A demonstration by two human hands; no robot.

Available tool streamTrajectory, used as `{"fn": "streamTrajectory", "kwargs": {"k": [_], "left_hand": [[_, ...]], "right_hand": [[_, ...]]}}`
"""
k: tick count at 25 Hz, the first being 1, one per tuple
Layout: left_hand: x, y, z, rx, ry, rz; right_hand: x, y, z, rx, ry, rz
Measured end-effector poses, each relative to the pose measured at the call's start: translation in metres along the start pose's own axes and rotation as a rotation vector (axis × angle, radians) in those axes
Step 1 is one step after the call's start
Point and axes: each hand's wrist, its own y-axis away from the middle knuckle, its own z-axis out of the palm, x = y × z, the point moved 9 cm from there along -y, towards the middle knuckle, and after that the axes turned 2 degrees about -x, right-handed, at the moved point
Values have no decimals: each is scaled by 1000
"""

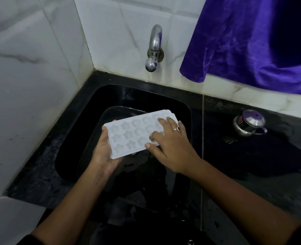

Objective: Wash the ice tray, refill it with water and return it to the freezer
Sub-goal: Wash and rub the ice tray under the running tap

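A white ice tray point(128, 134) with star and round moulds is held over the black sink point(72, 138), tilted slightly up to the right. My left hand point(104, 152) grips its near left end, thumb on the edge and fingers underneath. My right hand point(171, 145), with a ring on one finger, lies on top of the tray's right half, fingers spread across the moulds. The chrome tap point(154, 48) sticks out of the tiled wall above the sink; I see no water running from it.
A dark basin or bowl point(111, 112) sits inside the sink under the tray. A small steel pot with a lid point(249, 122) stands on the wet black counter to the right. A purple cloth point(252, 41) hangs at the upper right. White tiled walls enclose the corner.
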Motion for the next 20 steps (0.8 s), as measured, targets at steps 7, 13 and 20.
{"fn": "streamTrajectory", "kwargs": {"k": [7,13,20], "left_hand": [[4,4,8,-30,-25,3],[12,9,16,-80,-32,-9],[14,11,15,-76,-39,-6]], "right_hand": [[1,-1,-2,5,11,4],[1,1,3,6,47,-26],[0,1,7,-8,48,-18]]}}
